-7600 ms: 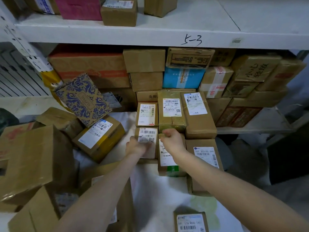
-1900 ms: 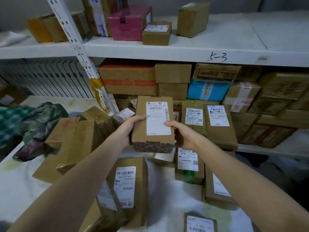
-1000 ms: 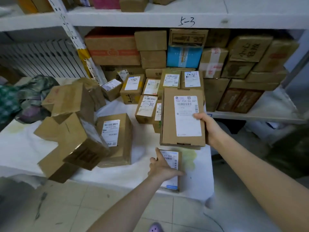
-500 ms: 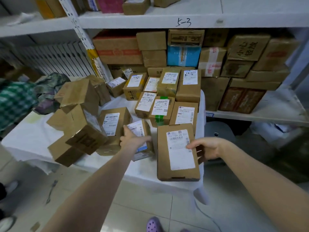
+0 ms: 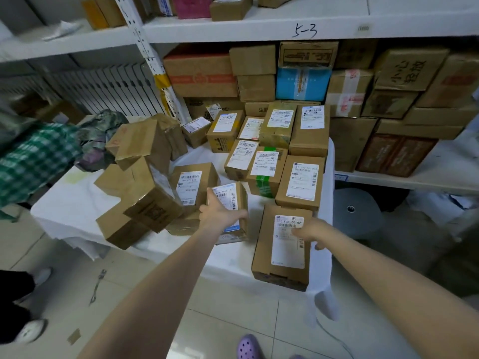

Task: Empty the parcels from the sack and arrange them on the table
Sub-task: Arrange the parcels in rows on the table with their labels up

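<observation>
The table is covered by a white sheet (image 5: 72, 200). My left hand (image 5: 220, 215) grips a small labelled parcel (image 5: 234, 200) near the table's front edge, thumb on its left side and fingers over its right. My right hand (image 5: 309, 233) rests with straight fingers on the label of a long flat parcel (image 5: 281, 265) that lies at the front right corner and overhangs the edge. Behind them, labelled parcels (image 5: 300, 182) lie face up in rows. A loose pile of brown boxes (image 5: 145, 182) is heaped at the left.
Shelves (image 5: 259, 27) packed with cartons stand behind the table. A grey round stool (image 5: 355, 211) sits to the right of the table. Green checked cloth (image 5: 33, 159) lies at the left. Someone's white shoes (image 5: 31, 330) are on the floor at lower left.
The flat parcel came down from in front of me onto the table's front right corner. My right hand moved from its side onto its label. My left hand took hold of the small parcel.
</observation>
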{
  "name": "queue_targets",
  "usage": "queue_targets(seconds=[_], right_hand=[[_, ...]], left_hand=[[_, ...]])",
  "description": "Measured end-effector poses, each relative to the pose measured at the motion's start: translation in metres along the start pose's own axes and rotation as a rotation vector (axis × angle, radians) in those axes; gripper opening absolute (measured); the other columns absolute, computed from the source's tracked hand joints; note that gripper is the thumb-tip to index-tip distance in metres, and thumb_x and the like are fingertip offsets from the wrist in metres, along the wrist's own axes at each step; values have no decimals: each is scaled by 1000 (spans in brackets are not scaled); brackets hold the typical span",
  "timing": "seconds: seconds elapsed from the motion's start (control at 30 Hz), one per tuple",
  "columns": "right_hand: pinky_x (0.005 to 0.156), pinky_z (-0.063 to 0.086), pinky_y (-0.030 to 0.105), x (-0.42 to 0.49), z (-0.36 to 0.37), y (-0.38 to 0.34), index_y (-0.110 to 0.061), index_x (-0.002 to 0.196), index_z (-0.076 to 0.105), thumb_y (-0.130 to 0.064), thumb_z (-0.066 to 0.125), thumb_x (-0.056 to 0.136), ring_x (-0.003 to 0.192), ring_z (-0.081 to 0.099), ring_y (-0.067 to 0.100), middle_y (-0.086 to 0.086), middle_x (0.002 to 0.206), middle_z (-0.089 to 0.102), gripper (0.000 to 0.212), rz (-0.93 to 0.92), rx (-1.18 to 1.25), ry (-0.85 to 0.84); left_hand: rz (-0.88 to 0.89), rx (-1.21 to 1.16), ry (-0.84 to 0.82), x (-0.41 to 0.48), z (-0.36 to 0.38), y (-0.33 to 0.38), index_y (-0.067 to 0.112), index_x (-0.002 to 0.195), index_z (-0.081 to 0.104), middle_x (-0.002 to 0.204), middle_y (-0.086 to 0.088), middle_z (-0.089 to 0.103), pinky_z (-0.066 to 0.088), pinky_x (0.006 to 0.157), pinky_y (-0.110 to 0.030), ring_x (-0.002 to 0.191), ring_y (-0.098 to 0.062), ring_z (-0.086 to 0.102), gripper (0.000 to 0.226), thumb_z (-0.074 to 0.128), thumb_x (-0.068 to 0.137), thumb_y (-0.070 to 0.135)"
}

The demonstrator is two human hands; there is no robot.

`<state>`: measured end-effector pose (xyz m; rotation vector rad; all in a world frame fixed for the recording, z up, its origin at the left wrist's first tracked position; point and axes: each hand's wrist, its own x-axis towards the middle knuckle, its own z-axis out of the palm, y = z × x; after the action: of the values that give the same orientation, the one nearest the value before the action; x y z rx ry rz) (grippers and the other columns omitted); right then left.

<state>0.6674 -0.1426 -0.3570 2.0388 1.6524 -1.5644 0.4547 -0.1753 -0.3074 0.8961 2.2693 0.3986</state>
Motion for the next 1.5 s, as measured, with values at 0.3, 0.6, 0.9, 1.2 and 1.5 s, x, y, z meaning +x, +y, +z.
queue_targets(seconds=[0.3, 0.6, 0.9, 1.2, 1.5], right_hand=[[78, 52, 35, -16, 3, -57, -14, 116, 60, -14, 51, 92, 97, 57, 25, 8, 111, 59, 26, -635, -668, 342], [95, 46, 38, 15, 36, -55, -19, 127, 57, -30, 56, 93, 121, 41, 25, 5, 127, 49, 36, -677, -1044, 45], [98, 40, 29, 22, 11, -122, -13, 140, 34, -48, 64, 85, 126, 48, 20, -6, 132, 48, 72, -461, 328, -24], [93, 47, 30, 44, -5, -130, -17, 126, 58, -36, 73, 80, 110, 57, 16, -1, 120, 61, 52, -526, -108, -83], [92, 49, 35, 69, -20, -112, -17, 121, 62, -9, 58, 89, 119, 52, 25, 7, 131, 54, 33, -608, -191, 424]], left_hand=[[55, 120, -11, 10, 5, 2, 30, 151, -9, 146, -17, 26, 33, 108, -50, 134, -37, 31, 125, 81, 66, 46], [58, 164, -36, 27, -5, -10, 31, 150, -11, 146, -16, 24, 31, 108, -49, 136, -37, 28, 127, 81, 65, 46], [305, -49, -45, 35, -7, -17, 35, 147, -19, 155, 0, 18, 32, 111, -51, 143, -27, 23, 146, 92, 51, 34], [353, 26, -96, 40, 1, -21, 34, 148, -11, 152, 6, 21, 33, 109, -44, 141, -21, 22, 138, 89, 53, 41], [361, -46, -223, 68, 41, 7, 34, 141, 22, 132, 12, 42, 39, 107, -39, 131, -13, 36, 106, 86, 57, 44]])
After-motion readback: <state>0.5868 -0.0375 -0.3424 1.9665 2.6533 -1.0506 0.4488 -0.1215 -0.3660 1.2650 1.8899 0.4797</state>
